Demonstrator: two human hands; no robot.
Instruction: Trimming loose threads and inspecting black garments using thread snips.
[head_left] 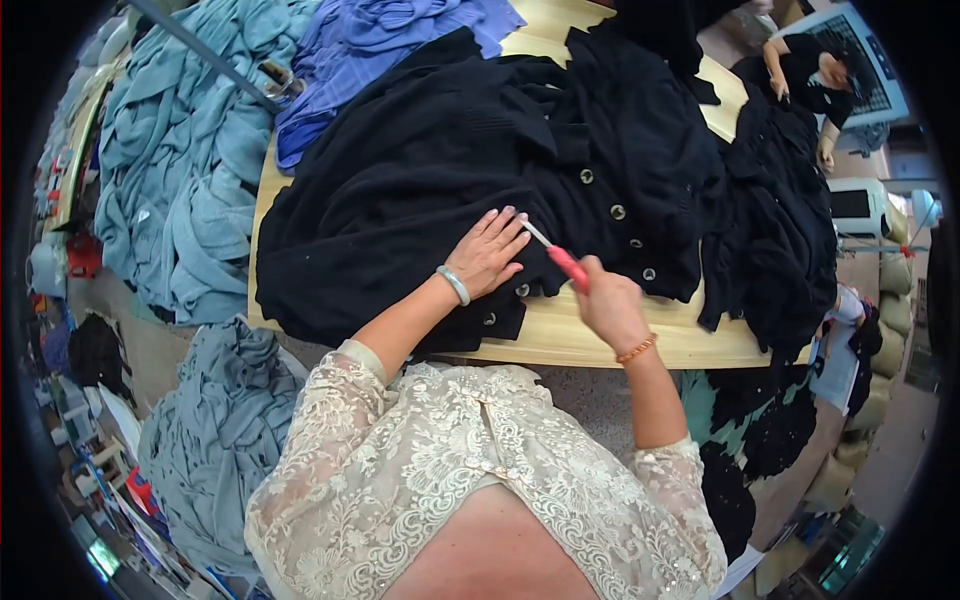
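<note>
A black knitted cardigan (420,170) with round shiny buttons lies spread over the pale wooden table (610,340) in front of me. My left hand (485,255), a pale bangle on its wrist, rests flat on the cloth with fingers stretched out. Closed in my right hand (612,305) is the red handle of a slim tool (568,266) with a thin, pale metal shaft. The shaft's tip touches or hovers just beside my left fingertips; which one I cannot tell, nor the tool's exact kind.
More black garments (770,220) lie at the table's right end. Blue-purple knits (385,50) are heaped at the far left, beside a tall light-blue heap (195,170). Grey-blue cloth (225,430) lies low on the left. Another person (815,80) works at the far right.
</note>
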